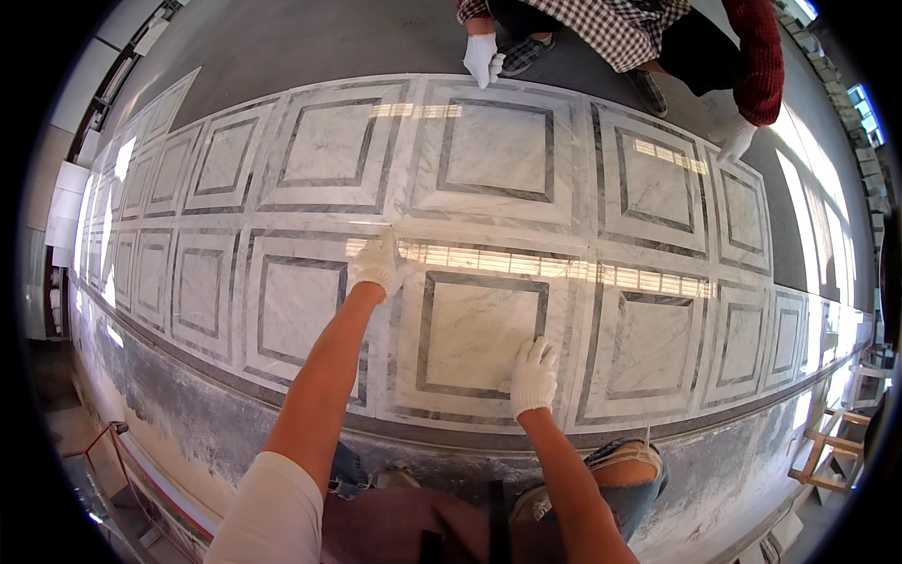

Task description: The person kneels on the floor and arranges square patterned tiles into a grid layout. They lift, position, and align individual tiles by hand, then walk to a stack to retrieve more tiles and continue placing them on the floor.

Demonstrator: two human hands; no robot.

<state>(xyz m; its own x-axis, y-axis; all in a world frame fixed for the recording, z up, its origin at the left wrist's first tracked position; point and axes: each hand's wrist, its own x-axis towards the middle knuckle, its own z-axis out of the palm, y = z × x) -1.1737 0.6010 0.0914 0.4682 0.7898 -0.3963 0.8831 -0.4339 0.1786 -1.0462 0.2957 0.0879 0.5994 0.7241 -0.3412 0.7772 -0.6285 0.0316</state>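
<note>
Arms (pixel 324 371) outstretched, left hand (pixel 377 263) farther, right hand (pixel 534 378) palm-down, marble tiles (pixel 474 329) beneath

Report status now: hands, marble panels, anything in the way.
Left hand where marble panels meet, grip unclear. Right hand open on near panel. Panels flat in rows. Co-worker's hand at far edge, blocking neither.

Floor (pixel 310 42): dark grey — I see it along the top
Window (pixel 865 114): bright, far right
Sunlight (pixel 800 211): pale bands
Wooden frame (pixel 834 440): lower right
</note>
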